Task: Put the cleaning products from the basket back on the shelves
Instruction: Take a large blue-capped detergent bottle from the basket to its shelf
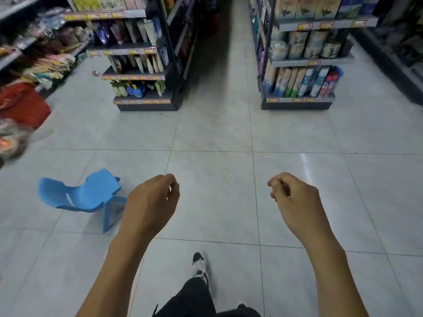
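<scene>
Grey metal shelves (pixel 139 76) stand at the far side of the tiled floor (pixel 212 133), stocked with bottles and tubes (pixel 137 62); to the right of them, across a dark aisle, a second shelf unit (pixel 299 62) carries boxed packs. No basket can be made out. Nearer than the shelves, the left hand (pixel 152 202) and right hand (pixel 291 195) hover over the floor, fingers loosely curled, holding nothing. Left of the left hand lies a tipped blue plastic chair (pixel 82 193)
</scene>
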Tool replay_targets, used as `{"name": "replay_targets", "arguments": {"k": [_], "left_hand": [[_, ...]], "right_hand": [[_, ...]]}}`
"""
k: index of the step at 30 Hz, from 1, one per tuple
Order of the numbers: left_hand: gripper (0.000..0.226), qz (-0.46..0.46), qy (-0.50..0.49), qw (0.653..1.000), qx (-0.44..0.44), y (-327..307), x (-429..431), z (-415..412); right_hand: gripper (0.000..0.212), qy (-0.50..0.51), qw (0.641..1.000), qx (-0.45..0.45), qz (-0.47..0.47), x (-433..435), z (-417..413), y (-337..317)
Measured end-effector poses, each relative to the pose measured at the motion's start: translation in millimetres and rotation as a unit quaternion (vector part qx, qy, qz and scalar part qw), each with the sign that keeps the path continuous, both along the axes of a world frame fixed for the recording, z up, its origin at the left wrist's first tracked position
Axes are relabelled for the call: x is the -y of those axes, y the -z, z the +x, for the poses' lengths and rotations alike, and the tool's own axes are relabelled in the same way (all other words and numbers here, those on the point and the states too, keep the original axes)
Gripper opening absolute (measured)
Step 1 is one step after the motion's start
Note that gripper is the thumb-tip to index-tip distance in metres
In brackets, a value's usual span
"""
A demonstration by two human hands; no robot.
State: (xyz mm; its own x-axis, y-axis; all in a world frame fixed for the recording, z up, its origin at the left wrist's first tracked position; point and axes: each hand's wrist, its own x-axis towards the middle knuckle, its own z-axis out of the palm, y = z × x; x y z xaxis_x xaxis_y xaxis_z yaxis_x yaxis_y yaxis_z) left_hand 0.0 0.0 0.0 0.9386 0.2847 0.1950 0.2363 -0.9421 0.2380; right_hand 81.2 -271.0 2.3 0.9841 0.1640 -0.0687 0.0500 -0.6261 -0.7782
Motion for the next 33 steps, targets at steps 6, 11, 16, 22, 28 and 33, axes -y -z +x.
{"name": "replay_targets", "arguments": {"k": [6,11,16,22,28,33], "left_hand": [[0.012,-0.037,-0.030,0.999,-0.011,10,-52,61],[0.019,-0.082,-0.057,0.995,0.025,13,-115,125],[0.012,-0.117,-0.031,0.992,0.029,4,-155,191],[0.011,-0.111,-0.003,0.993,0.028,-2,-188,265],[0.013,-0.112,0.018,0.993,0.012,8,-207,362],[0.011,-0.081,0.044,0.996,-0.003,6,-217,468]], "right_hand": [[0.014,-0.004,0.999,0.009,-0.037,-51,66,14],[0.013,-0.050,0.996,0.003,-0.074,-128,139,3],[0.014,-0.039,0.997,0.013,-0.060,-182,201,-18],[0.020,-0.007,0.999,0.002,-0.035,-199,255,-15],[0.020,0.018,1.000,-0.011,-0.019,-214,343,-7],[0.019,0.028,0.999,-0.016,0.015,-227,444,3]]}}
